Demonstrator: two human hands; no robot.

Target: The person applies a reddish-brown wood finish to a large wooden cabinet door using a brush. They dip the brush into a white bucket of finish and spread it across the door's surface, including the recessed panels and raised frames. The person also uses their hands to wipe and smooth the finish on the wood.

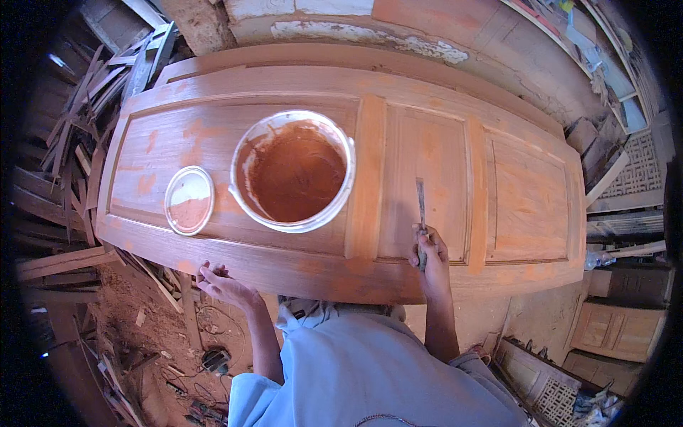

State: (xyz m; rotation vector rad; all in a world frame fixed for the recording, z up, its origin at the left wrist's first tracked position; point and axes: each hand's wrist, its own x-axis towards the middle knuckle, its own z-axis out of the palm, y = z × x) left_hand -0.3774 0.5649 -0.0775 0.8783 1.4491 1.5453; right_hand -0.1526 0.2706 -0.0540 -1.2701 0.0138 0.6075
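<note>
A wooden panel door (299,277) lies flat before me, with orange-brown filler smeared along its frame and panels. My right hand (431,252) grips a putty knife (421,203) by its handle, the narrow blade pointing away from me over the middle panel. On the left panel stands a white bucket (346,192), partly filled with reddish-brown paste (299,171). Left of it is a small round white container or lid (200,173) with pale orange powder or paste. My left hand (224,281) hovers by the door's near edge, fingers loosely bent and apart, holding nothing.
Scrap wood strips (92,92) are heaped at the left. Power tools with cords (215,361) lie on the dirt floor at lower left. A wall (341,28) runs behind the door. Carved panels (615,331) and a clear plastic bottle (599,259) are at the right.
</note>
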